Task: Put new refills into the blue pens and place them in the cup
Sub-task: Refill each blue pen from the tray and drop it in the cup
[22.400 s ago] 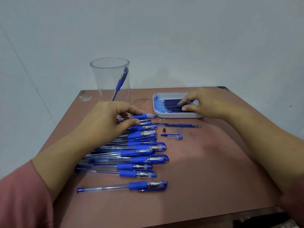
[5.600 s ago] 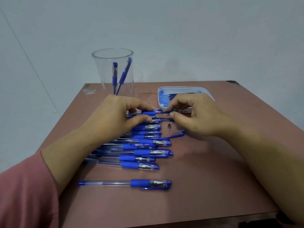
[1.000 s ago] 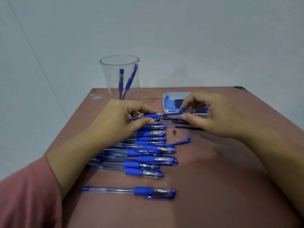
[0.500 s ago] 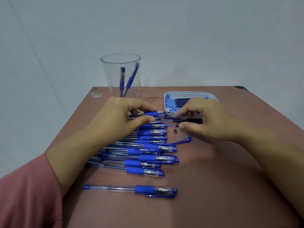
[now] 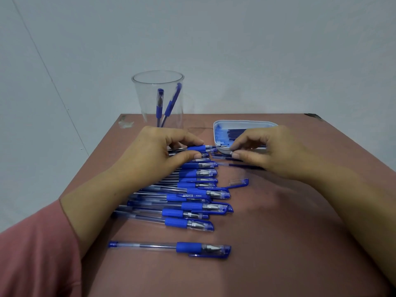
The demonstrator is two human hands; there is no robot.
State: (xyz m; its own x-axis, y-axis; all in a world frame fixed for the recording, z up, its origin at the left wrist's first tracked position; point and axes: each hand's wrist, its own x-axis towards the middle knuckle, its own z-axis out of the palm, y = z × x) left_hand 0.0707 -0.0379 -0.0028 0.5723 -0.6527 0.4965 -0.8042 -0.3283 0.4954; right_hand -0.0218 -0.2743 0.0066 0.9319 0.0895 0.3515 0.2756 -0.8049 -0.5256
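Many blue pens on reddish-brown table, pale wall behind

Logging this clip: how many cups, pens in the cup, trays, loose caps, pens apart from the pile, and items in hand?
Cup: 1
Pens in the cup: 2
Tray: 1
Loose cap: 1
Pen apart from the pile: 1
Pen in the left hand: 1
Refill in the right hand: 1
Total: 8
The pile overlaps too much to count.
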